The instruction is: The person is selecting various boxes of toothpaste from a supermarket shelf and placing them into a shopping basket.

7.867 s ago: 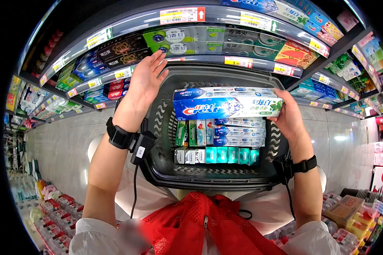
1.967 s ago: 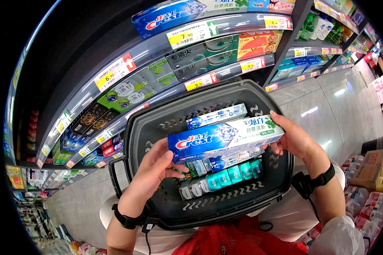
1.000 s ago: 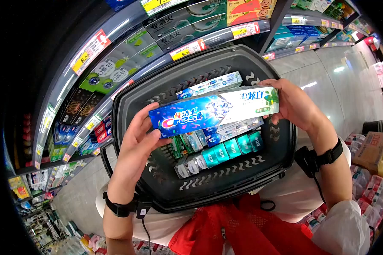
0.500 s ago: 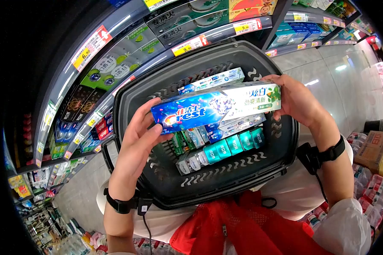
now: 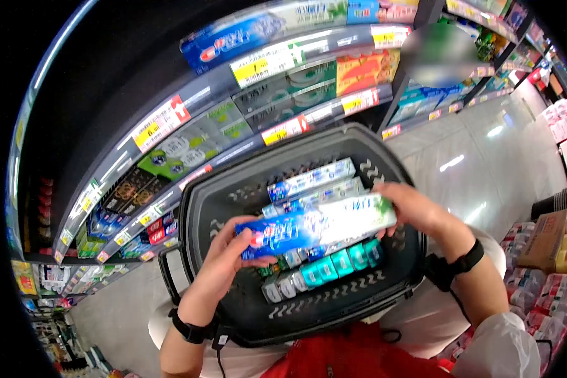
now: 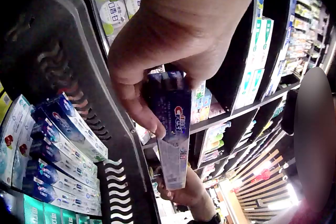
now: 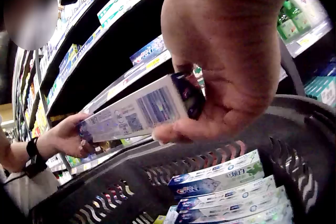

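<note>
Both hands hold a Crest toothpaste box [image 5: 318, 225], blue at one end and white with green leaves at the other, over the basket in the head view. My left hand [image 5: 223, 255] grips the blue end, thumb on the front face. At the white end, my right hand [image 5: 412, 211] pinches the box with its thumb and fingers. In the left wrist view the carton [image 6: 176, 124] shows its narrow blue side; the right wrist view shows a barcoded side [image 7: 136, 111]. Beneath it, the black basket [image 5: 227, 315] contains several toothpaste boxes [image 5: 312, 179] and a row of teal boxes [image 5: 341, 263].
A curved store shelf [image 5: 170, 126] with price tags and stacked toothpaste boxes stands just past the basket's far rim. Shrink-wrapped goods [image 5: 535, 277] and a brown carton [image 5: 544, 242] sit at the right. Grey tiled floor [image 5: 472, 157] lies beyond the basket.
The left hand, raised open toward the shelf earlier, now grips the box's blue end. In the last half second the head view has shifted, showing more shelf; box and basket appear lower.
</note>
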The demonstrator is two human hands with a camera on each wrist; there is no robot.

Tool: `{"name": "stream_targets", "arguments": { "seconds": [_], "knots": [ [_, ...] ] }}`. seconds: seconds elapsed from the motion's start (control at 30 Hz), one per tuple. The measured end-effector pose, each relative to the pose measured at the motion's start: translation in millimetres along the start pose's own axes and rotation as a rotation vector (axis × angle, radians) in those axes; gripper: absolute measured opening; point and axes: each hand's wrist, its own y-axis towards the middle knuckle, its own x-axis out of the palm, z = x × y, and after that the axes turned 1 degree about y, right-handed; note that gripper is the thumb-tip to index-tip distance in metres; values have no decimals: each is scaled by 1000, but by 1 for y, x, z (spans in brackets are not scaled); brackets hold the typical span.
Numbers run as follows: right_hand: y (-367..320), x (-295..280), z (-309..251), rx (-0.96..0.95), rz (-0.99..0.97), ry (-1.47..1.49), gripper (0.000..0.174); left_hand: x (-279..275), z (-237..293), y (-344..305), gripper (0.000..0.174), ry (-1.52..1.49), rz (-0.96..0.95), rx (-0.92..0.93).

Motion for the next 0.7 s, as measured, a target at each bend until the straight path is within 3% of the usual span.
{"name": "stream_targets", "arguments": {
  "seconds": [0.1,0.17,0.23,0.3,0.4,0.47,0.5,0.57,0.63,0.7],
  "knots": [
    [9,6,13,-187,-26,-447,36,-9,-16,7,20,155,67,149],
    [10,19,20,-569,-32,-697,38,-7,-18,7,18,601,94,548],
    [9,34,20,-708,-42,-752,39,10,-4,-10,23,556,54,398],
    [3,48,13,-793,-40,-964,49,13,-1,-11,29,796,-42,649],
    [2,55,7,-932,189,-1044,45,10,11,-13,41,802,-125,711],
    [2,49,-10,-1092,492,-1059,45,5,4,-13,48,516,-145,716],
    [3,45,-19,-1204,640,-1055,47,4,12,-19,57,515,-148,704],
    [0,39,-37,-1378,896,-956,46,6,21,-25,56,243,-86,807],
    [-4,31,-55,-1528,1034,-884,45,-4,25,-25,57,316,-36,779],
    [-4,25,-81,-1657,1160,-997,43,-9,23,-21,53,297,9,738]
  ]
}}
